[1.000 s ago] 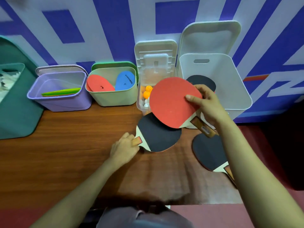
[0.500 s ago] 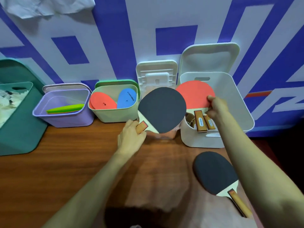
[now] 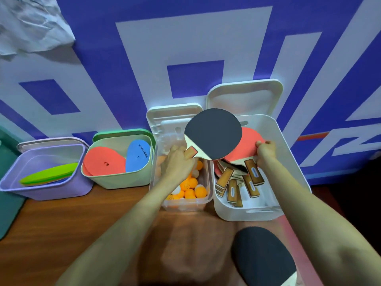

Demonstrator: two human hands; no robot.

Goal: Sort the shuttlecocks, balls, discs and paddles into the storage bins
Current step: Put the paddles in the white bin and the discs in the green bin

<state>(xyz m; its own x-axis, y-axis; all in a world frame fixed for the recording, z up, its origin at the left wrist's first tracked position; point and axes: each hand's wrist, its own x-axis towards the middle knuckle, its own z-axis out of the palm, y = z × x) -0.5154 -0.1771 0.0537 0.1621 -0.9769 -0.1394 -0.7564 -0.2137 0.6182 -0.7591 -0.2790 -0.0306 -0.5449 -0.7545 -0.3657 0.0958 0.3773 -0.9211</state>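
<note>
My left hand point(image 3: 177, 164) grips the handle of a black-faced paddle point(image 3: 213, 134), held in the air over the left rim of the white bin point(image 3: 292, 162). My right hand point(image 3: 266, 150) pinches the edge of a red-faced paddle point(image 3: 248, 141) lying on several paddles inside that bin, their wooden handles point(image 3: 233, 188) pointing toward me. Another black paddle point(image 3: 263, 259) lies on the wooden table near my right forearm. A clear bin point(image 3: 185, 205) holds orange and white balls point(image 3: 191, 187).
A green bin point(image 3: 115, 180) holds red and blue discs point(image 3: 107, 164). A purple bin point(image 3: 45, 190) to its left holds green discs. A dark green container point(image 3: 8, 203) sits at the far left. Open lids lean on the blue and white wall.
My left hand lifted the black paddle up and right toward the white bin. My right hand lowered the red paddle deeper onto the pile in the bin.
</note>
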